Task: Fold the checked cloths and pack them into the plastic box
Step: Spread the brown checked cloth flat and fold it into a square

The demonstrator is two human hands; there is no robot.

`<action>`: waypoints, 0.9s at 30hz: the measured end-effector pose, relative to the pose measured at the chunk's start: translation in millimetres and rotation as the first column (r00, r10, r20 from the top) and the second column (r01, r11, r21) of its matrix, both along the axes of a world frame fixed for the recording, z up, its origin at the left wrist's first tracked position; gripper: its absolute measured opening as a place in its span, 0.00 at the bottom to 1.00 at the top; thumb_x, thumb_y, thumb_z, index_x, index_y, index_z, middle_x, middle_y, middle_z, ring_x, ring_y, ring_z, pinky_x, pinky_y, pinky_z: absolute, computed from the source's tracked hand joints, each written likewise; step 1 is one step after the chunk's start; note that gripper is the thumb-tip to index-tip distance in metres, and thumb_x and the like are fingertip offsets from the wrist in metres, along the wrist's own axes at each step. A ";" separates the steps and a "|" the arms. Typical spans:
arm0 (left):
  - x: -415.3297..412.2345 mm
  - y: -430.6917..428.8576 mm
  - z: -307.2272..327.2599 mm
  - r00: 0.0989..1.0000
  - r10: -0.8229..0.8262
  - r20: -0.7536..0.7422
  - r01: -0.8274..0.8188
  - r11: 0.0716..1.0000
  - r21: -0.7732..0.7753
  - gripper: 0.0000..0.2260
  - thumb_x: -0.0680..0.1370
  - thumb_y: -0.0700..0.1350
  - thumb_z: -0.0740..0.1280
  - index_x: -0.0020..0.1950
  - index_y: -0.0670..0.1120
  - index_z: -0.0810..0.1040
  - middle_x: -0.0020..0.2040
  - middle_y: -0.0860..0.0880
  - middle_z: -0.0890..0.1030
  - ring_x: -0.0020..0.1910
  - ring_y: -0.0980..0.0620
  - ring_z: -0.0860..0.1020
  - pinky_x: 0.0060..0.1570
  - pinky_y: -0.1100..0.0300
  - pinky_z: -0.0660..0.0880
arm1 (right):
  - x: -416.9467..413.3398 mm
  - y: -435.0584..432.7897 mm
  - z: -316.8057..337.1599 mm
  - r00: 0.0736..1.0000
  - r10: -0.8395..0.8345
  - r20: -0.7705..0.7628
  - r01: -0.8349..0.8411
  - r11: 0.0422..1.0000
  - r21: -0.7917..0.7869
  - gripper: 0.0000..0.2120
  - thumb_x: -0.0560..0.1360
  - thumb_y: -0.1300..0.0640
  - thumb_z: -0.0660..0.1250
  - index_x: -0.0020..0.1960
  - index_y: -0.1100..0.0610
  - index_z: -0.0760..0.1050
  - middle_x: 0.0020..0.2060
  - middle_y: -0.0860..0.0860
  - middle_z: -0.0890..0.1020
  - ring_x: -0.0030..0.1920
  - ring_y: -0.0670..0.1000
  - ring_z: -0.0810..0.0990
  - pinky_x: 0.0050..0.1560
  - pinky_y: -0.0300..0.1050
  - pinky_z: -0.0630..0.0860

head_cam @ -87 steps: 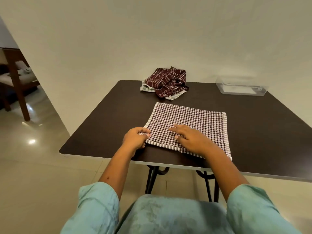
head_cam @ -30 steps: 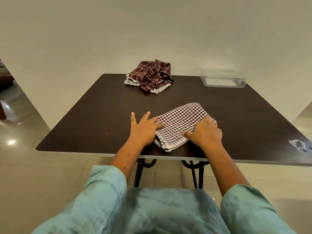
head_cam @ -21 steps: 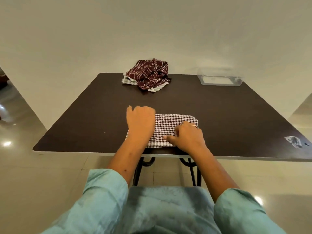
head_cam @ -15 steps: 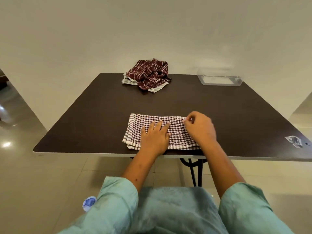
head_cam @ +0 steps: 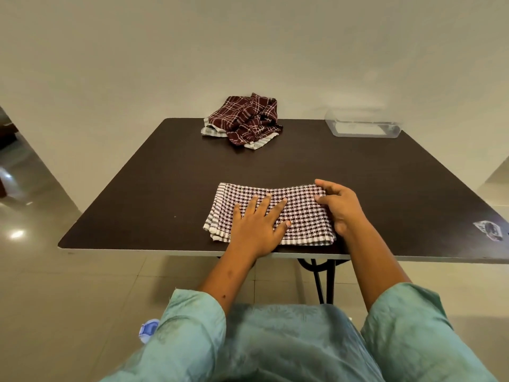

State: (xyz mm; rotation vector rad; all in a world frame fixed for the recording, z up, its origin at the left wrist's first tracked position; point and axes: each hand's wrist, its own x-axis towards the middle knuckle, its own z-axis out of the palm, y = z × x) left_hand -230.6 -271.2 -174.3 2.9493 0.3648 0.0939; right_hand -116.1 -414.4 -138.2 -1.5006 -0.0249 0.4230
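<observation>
pin checked cloth (head_cam: 303,216) to worktop (head_cam: 165,188) with left hand (head_cam: 259,224) spread flat; with right hand (head_cam: 341,208) seemingly pinching its right edge, bring that edge over squarely, match borders, smooth creases.

a room in a home is suggested. a plain cream wall (head_cam: 248,51) and a glossy tiled floor (head_cam: 41,285) are seen, with an opening (head_cam: 11,161) at the left. a dark laminate table (head_cam: 303,161) on black metal legs (head_cam: 319,277) is set against the wall. household linen is laid on it: a folded checked cloth (head_cam: 303,213) and a heap of maroon checked cloths (head_cam: 245,119), with a clear plastic box (head_cam: 363,129) nearby.
</observation>
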 end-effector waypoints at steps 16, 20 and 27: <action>0.5 30.6 2.3 0.922 0.234 0.309 -0.145 0.948 -0.284 0.18 0.79 0.42 0.60 0.68 0.49 0.74 0.73 0.48 0.67 0.75 0.47 0.58 0.75 0.44 0.47 | -48.9 53.9 -31.2 0.526 0.766 0.370 0.058 0.401 -0.914 0.26 0.82 0.42 0.43 0.78 0.50 0.52 0.77 0.49 0.55 0.77 0.51 0.51 0.75 0.56 0.46; -5.3 36.9 6.0 0.892 0.418 0.175 -0.388 0.904 -0.178 0.22 0.80 0.50 0.59 0.75 0.52 0.62 0.77 0.42 0.55 0.77 0.41 0.51 0.74 0.45 0.48 | -43.0 51.5 -29.9 0.521 0.808 0.276 0.085 0.273 -0.958 0.28 0.80 0.37 0.40 0.78 0.43 0.45 0.78 0.45 0.48 0.78 0.52 0.43 0.73 0.61 0.39; -5.9 50.9 33.3 0.853 0.518 -0.060 -0.490 0.757 -0.431 0.30 0.76 0.47 0.67 0.73 0.55 0.56 0.66 0.41 0.70 0.63 0.41 0.71 0.60 0.48 0.70 | -39.0 47.4 -27.3 0.509 0.830 0.229 0.095 0.210 -0.973 0.32 0.75 0.30 0.40 0.77 0.39 0.42 0.78 0.44 0.45 0.77 0.56 0.40 0.71 0.65 0.37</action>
